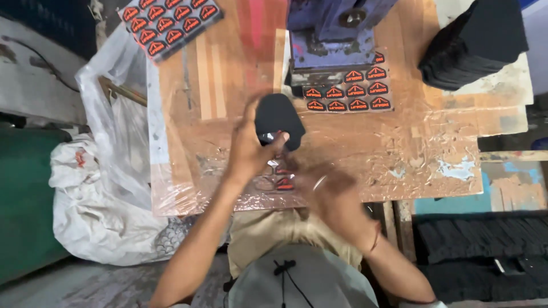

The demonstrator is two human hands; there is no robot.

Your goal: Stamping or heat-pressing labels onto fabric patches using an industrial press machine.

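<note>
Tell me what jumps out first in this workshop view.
At centre, the left hand holds a black shield-shaped fabric piece over the plastic-wrapped wooden table, the blurred right hand beside it. Behind sits a sheet of orange triangular patches under a blue press machine.

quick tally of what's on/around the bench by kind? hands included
Hands: 2 (left hand holds black foam piece; right hand blurred)
Black foam piece in hand: 1
Sheets of orange-and-black labels: 2 (top left, under the press)
Blue press: 1
Black foam stacks: 1
Plastic bags: 2 (clear, white)
Total: 9
</note>
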